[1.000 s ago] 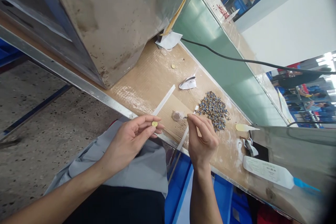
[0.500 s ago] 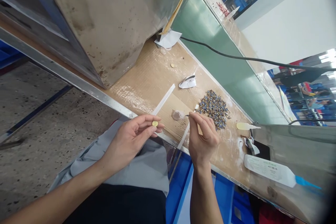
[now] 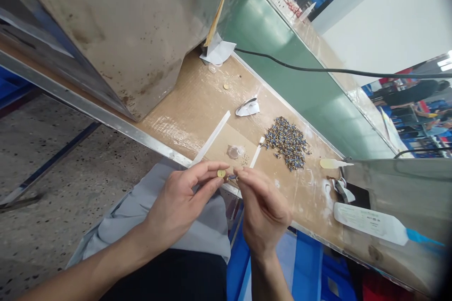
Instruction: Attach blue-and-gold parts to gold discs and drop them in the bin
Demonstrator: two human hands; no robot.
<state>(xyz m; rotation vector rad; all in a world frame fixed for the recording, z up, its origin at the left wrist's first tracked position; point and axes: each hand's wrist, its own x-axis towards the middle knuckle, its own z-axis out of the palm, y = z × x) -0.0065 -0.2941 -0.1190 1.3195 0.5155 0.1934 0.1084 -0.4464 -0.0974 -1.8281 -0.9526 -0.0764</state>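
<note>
the left hand (image 3: 183, 193) pinches one yellow disc (image 3: 221, 173) between thumb and fingers, its flat face turned up, at the near edge of the bench (image 3: 176, 117). the right hand (image 3: 264, 207) closes its thumb and fingertips on one small bluish piece (image 3: 231, 177), just to the right of that disc; whether the two touch i cannot tell. so two hands, one thing in each. just beyond the fingertips sits one clear round dish (image 3: 236, 152), with a sprinkle of tiny grains (image 3: 246, 159) at its right, too small to count. two white strips lie on the bench, a left strip (image 3: 212, 137) and a right strip (image 3: 256, 155), the dish between them. to the far right of the dish is one heap (image 3: 286, 143) of blue and brass-coloured pieces, too many to count. farther off lie one folded white scrap (image 3: 248, 107) with a dark edge, then a second yellow disc (image 3: 226, 86), and one sheet of white paper (image 3: 219, 51) at the far end. on the right are two bottles: one small yellowish bottle (image 3: 329, 163) and, nearer, one large white bottle (image 3: 369, 222) with a blue tip.
</note>
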